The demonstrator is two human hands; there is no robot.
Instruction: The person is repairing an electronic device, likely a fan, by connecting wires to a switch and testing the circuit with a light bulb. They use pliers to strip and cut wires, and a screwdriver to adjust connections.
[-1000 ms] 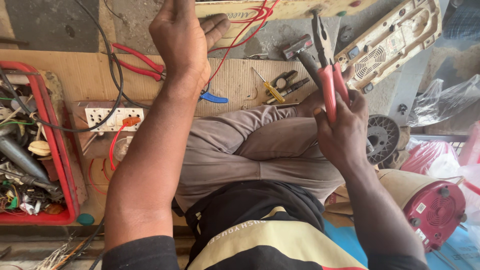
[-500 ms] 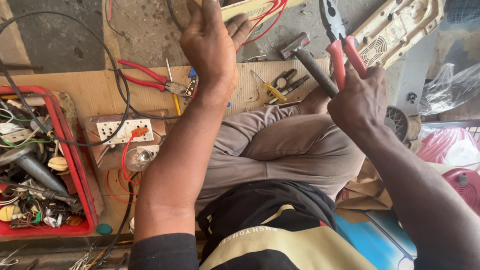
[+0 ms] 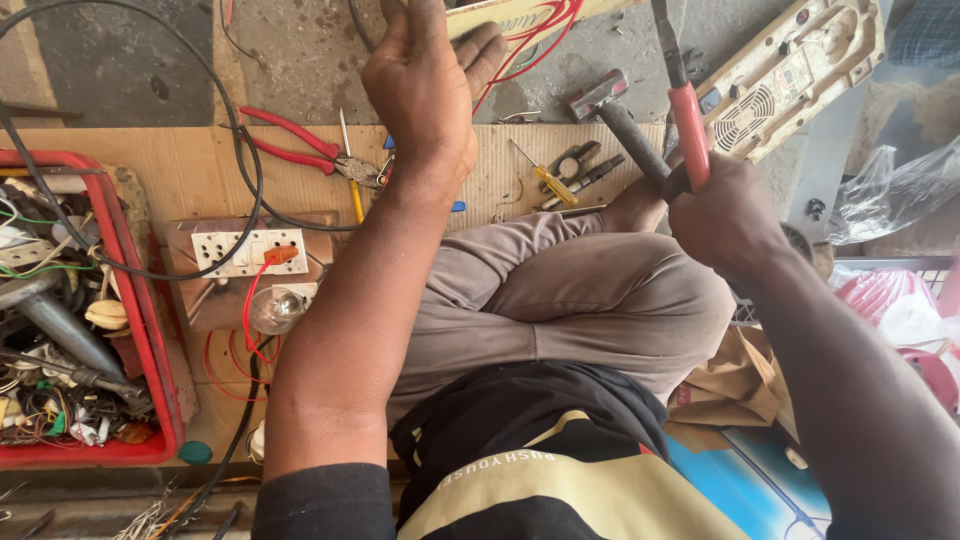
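Two hands up: left hand (image 3: 430, 85) at 12 o'clock, fingers flat on a cream panel (image 3: 520, 15) w/ red wires (image 3: 535, 45). Right hand (image 3: 725, 215) at 2 o'clock, fist gripping red-handled pliers (image 3: 685, 110). Hammer (image 3: 620, 120) just beside.

A small pale rectangular label (image 3: 797, 75) sat on the cream plastic appliance housing (image 3: 800, 70) near the top right corner of the floor area, beside its round vent grille. A crumpled clear plastic bag (image 3: 895, 190) lay at the right edge, just below that housing. No signs or screens were in view.
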